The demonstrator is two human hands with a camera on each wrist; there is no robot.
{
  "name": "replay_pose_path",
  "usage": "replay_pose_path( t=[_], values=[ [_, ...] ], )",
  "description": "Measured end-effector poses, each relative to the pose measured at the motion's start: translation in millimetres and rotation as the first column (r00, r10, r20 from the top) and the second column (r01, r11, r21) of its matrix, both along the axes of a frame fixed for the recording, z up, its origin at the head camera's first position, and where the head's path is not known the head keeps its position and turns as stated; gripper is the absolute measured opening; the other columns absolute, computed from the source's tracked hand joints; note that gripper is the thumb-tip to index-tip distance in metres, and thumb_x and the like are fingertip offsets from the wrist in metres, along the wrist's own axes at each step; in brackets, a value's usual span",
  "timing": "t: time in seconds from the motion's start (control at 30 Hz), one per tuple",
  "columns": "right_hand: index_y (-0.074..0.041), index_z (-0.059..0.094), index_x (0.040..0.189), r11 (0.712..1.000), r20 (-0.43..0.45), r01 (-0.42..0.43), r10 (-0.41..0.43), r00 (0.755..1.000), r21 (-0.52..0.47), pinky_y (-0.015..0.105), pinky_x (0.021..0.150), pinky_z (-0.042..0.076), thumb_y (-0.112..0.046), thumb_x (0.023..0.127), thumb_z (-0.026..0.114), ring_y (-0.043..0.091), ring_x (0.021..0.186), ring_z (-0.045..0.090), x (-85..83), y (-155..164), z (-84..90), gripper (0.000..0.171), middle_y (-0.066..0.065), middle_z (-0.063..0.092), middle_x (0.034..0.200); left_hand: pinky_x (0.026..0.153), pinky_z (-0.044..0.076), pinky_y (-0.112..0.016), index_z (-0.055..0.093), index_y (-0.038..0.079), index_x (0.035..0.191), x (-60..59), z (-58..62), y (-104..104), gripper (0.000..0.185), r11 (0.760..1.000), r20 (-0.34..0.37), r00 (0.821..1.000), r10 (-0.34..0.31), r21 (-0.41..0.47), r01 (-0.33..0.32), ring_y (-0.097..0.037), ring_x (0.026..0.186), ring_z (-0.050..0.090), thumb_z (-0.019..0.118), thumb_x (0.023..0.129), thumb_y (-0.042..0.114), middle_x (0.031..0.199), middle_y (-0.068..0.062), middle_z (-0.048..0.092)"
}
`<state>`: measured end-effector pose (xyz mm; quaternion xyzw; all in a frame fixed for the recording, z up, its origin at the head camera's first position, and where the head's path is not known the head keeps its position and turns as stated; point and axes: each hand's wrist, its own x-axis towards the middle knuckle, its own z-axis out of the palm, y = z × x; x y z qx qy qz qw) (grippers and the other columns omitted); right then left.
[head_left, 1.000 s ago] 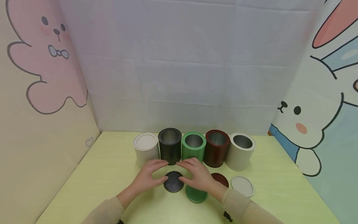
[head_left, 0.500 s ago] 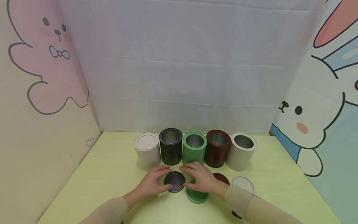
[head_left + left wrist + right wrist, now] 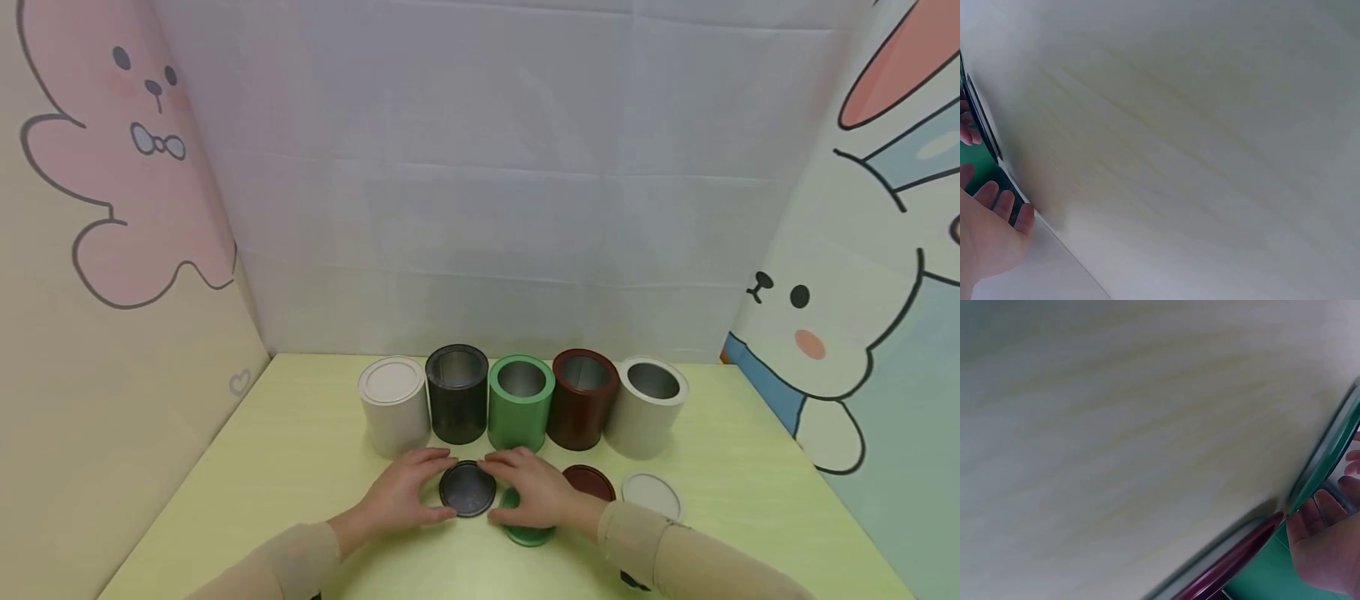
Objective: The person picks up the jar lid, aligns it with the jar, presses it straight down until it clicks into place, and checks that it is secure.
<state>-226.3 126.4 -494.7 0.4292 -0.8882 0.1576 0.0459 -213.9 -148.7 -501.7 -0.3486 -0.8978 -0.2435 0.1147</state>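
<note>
A round black lid (image 3: 468, 488) lies flat on the table in the head view. My left hand (image 3: 405, 493) curves along its left side and my right hand (image 3: 536, 490) along its right, thumbs nearer me and fingers farther. Whether the fingertips touch its rim is hard to tell. Under my right hand a green lid (image 3: 528, 536) is partly covered. In the left wrist view the left hand (image 3: 994, 244) shows at the lower left edge. The right wrist view has the right hand (image 3: 1329, 553) beside the green lid (image 3: 1319, 469).
Behind the lids stand several cans in a row: a lidded white can (image 3: 396, 421), then open black (image 3: 459, 417), green (image 3: 519, 421), dark red (image 3: 576, 421) and white (image 3: 641, 427) ones. A dark red lid (image 3: 591, 481) and a white lid (image 3: 651, 495) lie to the right.
Both hands have come down and toward me, from above the black lid to its two sides. The cans and lids have kept their places.
</note>
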Motion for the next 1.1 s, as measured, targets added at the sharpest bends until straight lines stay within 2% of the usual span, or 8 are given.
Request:
replay_pose_path(
  t=[0.13, 0.33, 0.57, 0.8, 1.1],
  values=[
    [-0.015, 0.056, 0.142, 1.0, 0.021, 0.017, -0.018, 1.0, 0.025, 0.038, 0.098, 0.048, -0.051, 0.087, 0.071, 0.023, 0.12, 0.049, 1.5, -2.2, -2.1, 0.067, 0.004, 0.054, 0.138, 0.097, 0.047, -0.048, 0.068, 0.011, 0.127, 0.9, -1.1, 1.2, 0.066, 1.0, 0.028, 1.0, -0.009, -0.018, 0.009, -0.03, 0.117, 0.058, 0.085, 0.072, 0.044, 0.129, -0.011, 0.062],
    [-0.016, 0.056, 0.143, 0.997, 0.019, 0.047, -0.048, 0.999, 0.053, 0.036, 0.098, 0.047, -0.049, 0.085, 0.073, 0.022, 0.119, 0.048, 3.3, -7.2, -4.7, 0.068, 0.003, 0.054, 0.138, 0.096, 0.048, -0.045, 0.068, 0.011, 0.127, 2.8, -4.7, 3.5, 0.069, 0.998, -0.026, 1.0, -0.016, -0.055, 0.015, -0.026, 0.113, 0.06, 0.086, 0.069, 0.045, 0.125, -0.01, 0.065],
    [-0.014, 0.06, 0.138, 0.999, -0.034, 0.028, -0.027, 0.999, 0.029, 0.036, 0.094, 0.049, -0.047, 0.086, 0.073, 0.022, 0.115, 0.049, 4.5, -7.8, -4.8, 0.063, 0.004, 0.057, 0.136, 0.095, 0.048, -0.048, 0.071, 0.009, 0.122, 4.0, -5.2, 4.4, 0.062, 0.999, -0.075, 0.997, -0.025, -0.034, 0.023, -0.027, 0.111, 0.061, 0.085, 0.072, 0.042, 0.123, -0.012, 0.067],
    [-0.012, 0.067, 0.13, 1.0, -0.086, 0.024, -0.024, 0.996, 0.0, 0.036, 0.091, 0.051, -0.042, 0.088, 0.074, 0.022, 0.112, 0.052, 5.7, -8.5, -4.9, 0.052, 0.004, 0.06, 0.133, 0.097, 0.048, -0.043, 0.072, 0.009, 0.121, 2.9, -8.2, 4.4, 0.058, 0.999, -0.01, 1.0, 0.0, -0.037, 0.0, -0.024, 0.113, 0.06, 0.086, 0.074, 0.041, 0.124, -0.007, 0.067],
    [-0.011, 0.067, 0.129, 0.999, -0.034, 0.042, -0.041, 0.999, 0.018, 0.033, 0.094, 0.05, -0.042, 0.087, 0.075, 0.019, 0.114, 0.053, 6.4, -10.5, -3.4, 0.053, 0.002, 0.061, 0.132, 0.096, 0.049, -0.039, 0.073, 0.002, 0.117, 2.3, -6.3, 4.7, 0.059, 1.0, 0.029, 0.999, -0.022, 0.012, 0.021, -0.024, 0.111, 0.061, 0.089, 0.071, 0.037, 0.119, -0.007, 0.068]
  ],
)
